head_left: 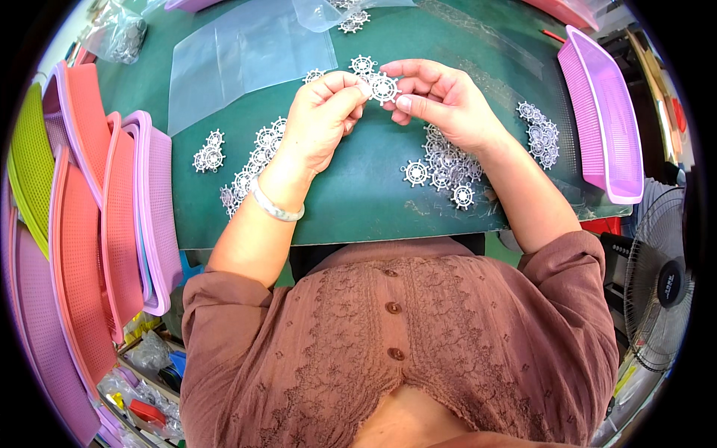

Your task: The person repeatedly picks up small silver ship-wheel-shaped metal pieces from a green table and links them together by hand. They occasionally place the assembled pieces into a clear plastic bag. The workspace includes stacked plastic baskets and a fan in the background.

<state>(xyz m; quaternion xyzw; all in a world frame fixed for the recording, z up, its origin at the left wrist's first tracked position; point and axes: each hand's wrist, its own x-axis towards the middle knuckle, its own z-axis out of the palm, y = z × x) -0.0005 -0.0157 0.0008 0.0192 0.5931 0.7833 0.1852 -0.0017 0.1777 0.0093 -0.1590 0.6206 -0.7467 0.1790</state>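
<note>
Over the table's middle, my two hands meet at a small silver ship's-wheel charm (pixel 384 88). Its left rim is pinched between the thumb and fingers of my left hand (pixel 321 112). My right hand (pixel 452 101) curls round the right side, thumb and fingertips at the spokes. Just beyond lies another ship's-wheel charm (pixel 363 65), partly behind my left fingertips. A long pile of charms (pixel 258 153) runs beside my left forearm, partly covered by it. Between my forearms, nearer the right one, sits a second pile of charms (pixel 452 160).
A small group of charms (pixel 210 151) lies at left, another cluster (pixel 539 134) at right. Clear plastic bags (pixel 246 63) cover the green table's (pixel 343 201) far side. A purple basket (pixel 597 112) stands right; stacked baskets (pixel 82 224) crowd the left. A fan (pixel 661 280) is at lower right.
</note>
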